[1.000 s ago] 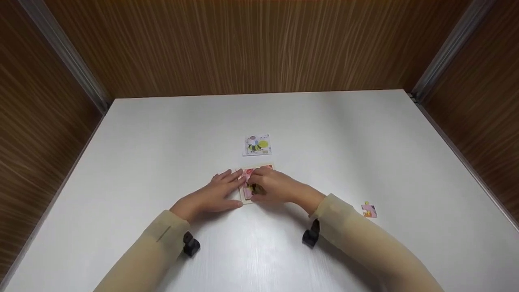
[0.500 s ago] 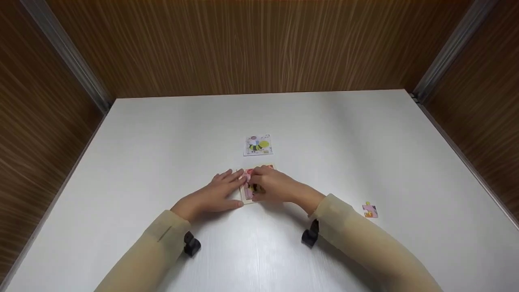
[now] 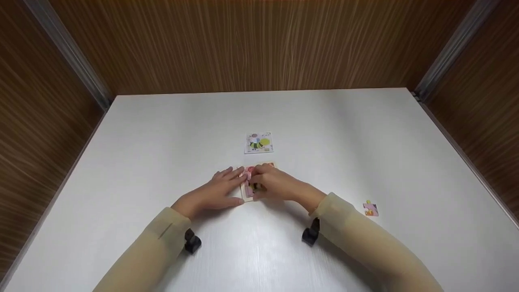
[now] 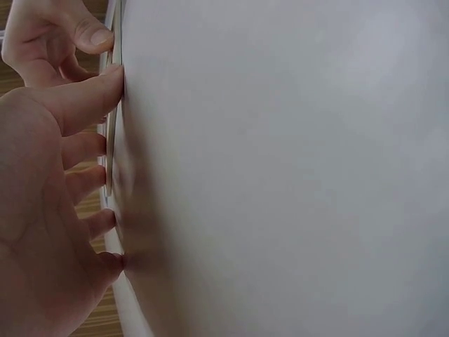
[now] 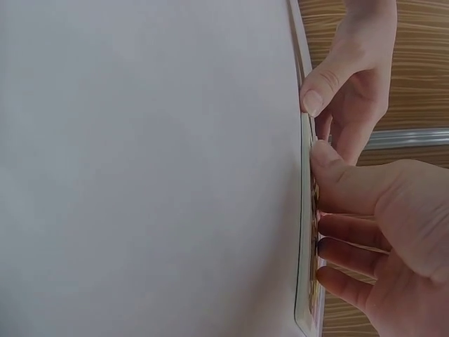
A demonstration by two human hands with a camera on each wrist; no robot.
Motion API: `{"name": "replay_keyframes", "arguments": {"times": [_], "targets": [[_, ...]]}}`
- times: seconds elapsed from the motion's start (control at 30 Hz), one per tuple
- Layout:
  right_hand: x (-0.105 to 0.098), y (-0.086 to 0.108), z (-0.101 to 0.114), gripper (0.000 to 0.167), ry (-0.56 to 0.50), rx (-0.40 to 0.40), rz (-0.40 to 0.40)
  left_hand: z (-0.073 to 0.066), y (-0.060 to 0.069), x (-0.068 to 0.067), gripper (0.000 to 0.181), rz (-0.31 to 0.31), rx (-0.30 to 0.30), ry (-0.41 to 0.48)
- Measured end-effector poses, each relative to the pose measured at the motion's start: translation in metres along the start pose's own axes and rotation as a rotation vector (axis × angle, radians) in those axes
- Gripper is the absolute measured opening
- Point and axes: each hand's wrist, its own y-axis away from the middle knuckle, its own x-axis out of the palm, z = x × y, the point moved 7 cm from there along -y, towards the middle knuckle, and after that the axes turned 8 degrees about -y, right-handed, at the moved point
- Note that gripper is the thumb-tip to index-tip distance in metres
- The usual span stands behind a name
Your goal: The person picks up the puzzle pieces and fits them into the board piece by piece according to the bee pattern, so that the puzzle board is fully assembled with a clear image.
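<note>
A small jigsaw puzzle board (image 3: 242, 191) with a pale rim lies flat on the table in the head view, mostly covered by both hands. My left hand (image 3: 215, 192) rests at its left edge with fingers spread, the thumb (image 4: 98, 95) against the rim in the left wrist view. My right hand (image 3: 279, 183) is over the board with curled fingers, pinching a puzzle piece (image 3: 248, 190) with pink and black-yellow print. In the right wrist view the right thumb (image 5: 330, 158) and fingertips touch the pieces inside the board (image 5: 304, 260). The exact outline of the pinched piece is hidden.
Behind the board lies a square picture card (image 3: 258, 142) printed with a bee. One loose puzzle piece (image 3: 370, 209), pink with yellow and orange, lies at the right, beyond the right forearm. Wood-grain panels (image 3: 259, 44) bound the white table (image 3: 182, 129) at back and sides.
Both hands keep almost the same place on the board; the right fingers shift only very slightly. The whole head view has drifted a little. The card and the loose piece lie as before.
</note>
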Motion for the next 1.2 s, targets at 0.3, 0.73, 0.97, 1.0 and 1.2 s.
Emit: {"name": "replay_keyframes", "arguments": {"times": [0.3,0.73,0.97,1.0,1.2], "targets": [[0.0003,-0.0003,0.0071,0.018,0.061,-0.054,-0.026,-0.0003,0.001,-0.0008,0.073,-0.006,-0.008,0.009],[-0.0002,-0.0001,0.0037,0.023,0.027,-0.055,-0.007,0.0002,0.0019,0.0012,0.072,-0.02,0.015,0.013],[-0.0007,-0.0018,0.0034,0.023,0.024,-0.042,-0.021,0.0017,0.001,0.0006,0.072,-0.019,0.007,0.009],[-0.0008,-0.0019,0.0037,0.023,0.026,-0.044,-0.026,0.0019,0.0009,0.0005,0.072,-0.018,0.003,0.01],[-0.0014,-0.001,0.0045,0.023,0.014,-0.066,-0.016,0.0017,0.0017,0.0,0.071,-0.01,-0.005,0.021]]}}
